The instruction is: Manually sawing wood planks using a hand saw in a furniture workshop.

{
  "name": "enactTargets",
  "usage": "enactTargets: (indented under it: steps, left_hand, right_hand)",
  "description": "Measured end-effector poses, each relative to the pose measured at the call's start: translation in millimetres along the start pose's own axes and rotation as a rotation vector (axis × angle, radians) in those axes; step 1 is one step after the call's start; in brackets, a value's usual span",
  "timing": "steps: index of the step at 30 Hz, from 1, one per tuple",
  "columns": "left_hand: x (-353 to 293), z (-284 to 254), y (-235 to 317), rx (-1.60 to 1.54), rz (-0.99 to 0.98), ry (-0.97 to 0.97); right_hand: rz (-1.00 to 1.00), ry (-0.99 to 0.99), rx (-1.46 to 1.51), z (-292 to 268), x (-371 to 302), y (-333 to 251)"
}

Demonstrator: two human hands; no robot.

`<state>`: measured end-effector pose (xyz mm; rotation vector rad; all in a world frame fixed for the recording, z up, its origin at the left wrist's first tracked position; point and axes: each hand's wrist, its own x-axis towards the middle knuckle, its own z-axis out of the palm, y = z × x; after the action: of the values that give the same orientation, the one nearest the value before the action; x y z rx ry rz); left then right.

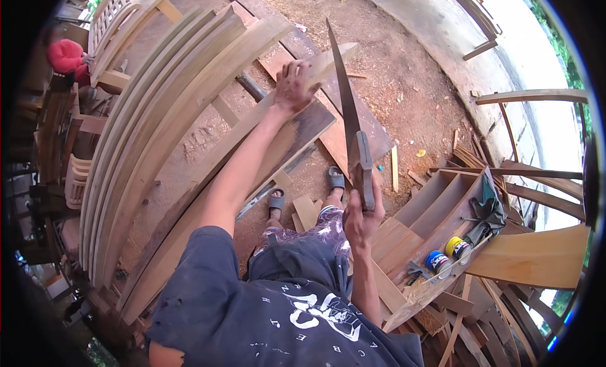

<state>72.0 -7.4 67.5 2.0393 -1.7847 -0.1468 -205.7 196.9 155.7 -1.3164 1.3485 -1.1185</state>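
Observation:
My left hand grips the far end of a long light wooden plank that runs away from me across stacked boards. My right hand is closed on the wooden handle of a hand saw, whose dark blade points up and away, its tip near the plank's end beside my left hand. My feet in grey sandals stand on sawdust-covered ground below.
A stack of long curved wooden boards lies to the left. At the right sits a wooden tool tray with two small cans. A person in red is at the far left. Wood offcuts litter the dirt floor.

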Motion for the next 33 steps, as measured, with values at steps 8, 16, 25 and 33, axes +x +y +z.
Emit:
enactTargets:
  steps: [8, 16, 25, 33]
  left_hand:
    - [-23.7, 33.2, 43.6, 0.161, 0.471, -0.595]
    - [-16.4, 63.7, 37.8, 0.3, 0.383, -0.633]
    - [-19.8, 64.9, 43.0, 0.276, 0.51, -0.54]
    - [-68.1, 29.9, 29.5, 0.208, 0.548, -0.654]
  right_hand:
    - [0.064, 0.224, 0.125, -22.8, -25.9, -3.8]
    - [0.208, 0.362, 0.163, -18.0, -69.8, 1.7]
    - [0.213, 0.305, 0.196, -13.2, -84.0, -24.0]
    - [0.159, 0.455, 0.086, -28.3, -110.6, -29.9]
